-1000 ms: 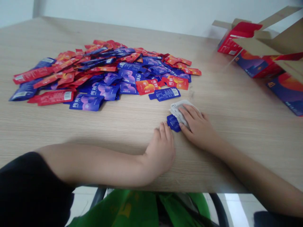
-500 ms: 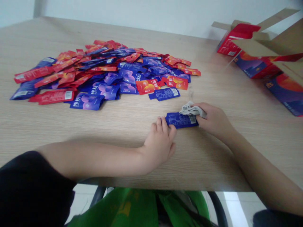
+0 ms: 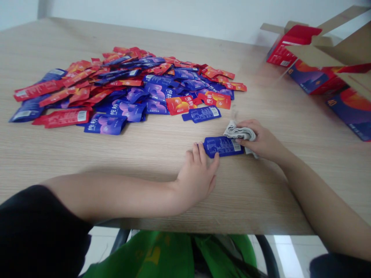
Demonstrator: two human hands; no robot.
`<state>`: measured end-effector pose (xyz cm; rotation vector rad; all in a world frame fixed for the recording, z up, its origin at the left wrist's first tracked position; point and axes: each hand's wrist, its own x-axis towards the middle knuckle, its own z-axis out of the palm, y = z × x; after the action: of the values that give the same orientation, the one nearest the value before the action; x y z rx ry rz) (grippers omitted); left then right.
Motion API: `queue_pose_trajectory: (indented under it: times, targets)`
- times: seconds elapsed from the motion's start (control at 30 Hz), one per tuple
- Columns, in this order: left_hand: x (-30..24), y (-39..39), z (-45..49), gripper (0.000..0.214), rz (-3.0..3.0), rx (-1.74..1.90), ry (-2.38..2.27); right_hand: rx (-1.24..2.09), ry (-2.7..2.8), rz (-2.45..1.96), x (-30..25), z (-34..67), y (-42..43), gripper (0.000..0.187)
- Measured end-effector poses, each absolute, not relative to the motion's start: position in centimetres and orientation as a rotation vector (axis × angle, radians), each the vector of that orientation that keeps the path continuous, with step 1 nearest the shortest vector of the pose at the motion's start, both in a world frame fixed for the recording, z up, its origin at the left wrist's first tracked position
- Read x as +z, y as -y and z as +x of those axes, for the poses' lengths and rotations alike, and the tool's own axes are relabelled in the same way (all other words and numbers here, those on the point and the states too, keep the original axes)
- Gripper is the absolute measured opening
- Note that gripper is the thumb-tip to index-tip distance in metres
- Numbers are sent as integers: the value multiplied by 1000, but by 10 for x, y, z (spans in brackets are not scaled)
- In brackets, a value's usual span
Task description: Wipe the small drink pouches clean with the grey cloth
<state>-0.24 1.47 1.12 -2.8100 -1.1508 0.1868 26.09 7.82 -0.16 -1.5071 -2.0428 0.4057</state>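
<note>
Pouches [image 3: 130, 110] looked smooth, glossy plastic; cloth [image 3: 239, 132] was matt fabric; bench [image 3: 139, 154] showed matt wood grain; boxes [image 3: 307, 79] were cardboard.

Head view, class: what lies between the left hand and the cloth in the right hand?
A blue packet lies there, its barcode facing up, as the head view shows: the left hand is at one end, the cloth near the other.

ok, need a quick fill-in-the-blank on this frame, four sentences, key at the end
1. The cloth is held in the person's ____ hand.
2. The left hand touches a packet coloured ____.
3. Seen from the camera, the pile of packets lies to the ____ of the boxes.
4. The flaps of the boxes stand ____.

Missing words: right; blue; left; open.
</note>
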Motion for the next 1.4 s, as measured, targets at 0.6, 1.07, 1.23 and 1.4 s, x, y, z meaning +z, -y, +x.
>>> queue_pose_trajectory:
  times: [0.6,1.07,1.23,1.4]
  targets:
    - [11,-16,0,61,-2794,154,1179,258,2170,-1567,-18,274,-89,42]
    - [12,-16,1,63,-2807,151,1163,176,2086,-1578,-17,270,-91,31]
    - [11,-16,1,64,-2805,142,1162,141,2148,-1650,-21,267,-89,35]
    - [9,-16,-2,61,-2804,152,1150,162,2165,-1624,-18,267,-88,34]
